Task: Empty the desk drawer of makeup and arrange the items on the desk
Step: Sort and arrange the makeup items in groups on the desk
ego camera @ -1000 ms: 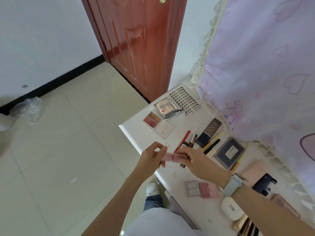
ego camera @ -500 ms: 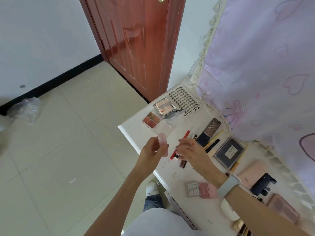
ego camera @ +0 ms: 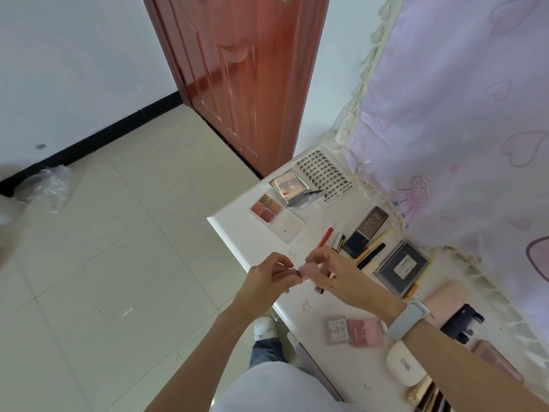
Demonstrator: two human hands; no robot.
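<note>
Over the front edge of the white desk (ego camera: 237, 233), my left hand (ego camera: 267, 281) and my right hand (ego camera: 335, 275) both pinch a small pale pink makeup piece (ego camera: 307, 269) between them. Laid out on the desk are a four-colour blush palette (ego camera: 266, 209), a mirrored compact (ego camera: 288, 185), a lash card (ego camera: 325, 173), a red pencil (ego camera: 325, 237), a dark long palette (ego camera: 368, 230), a black square case (ego camera: 402, 267) and two small pink compacts (ego camera: 353, 330). The drawer is hidden.
A lilac cloth (ego camera: 460, 120) hangs along the desk's back. A dark navy clip (ego camera: 462, 322), a white oval case (ego camera: 405, 367) and a pink flat case (ego camera: 496, 362) lie at the right. A red door (ego camera: 237, 78) stands behind; a plastic bag (ego camera: 47, 185) lies on the tiled floor.
Half a second ago my left hand alone held the pink piece while my right hand was at the pencils. Now both hands meet again on the pink piece.
</note>
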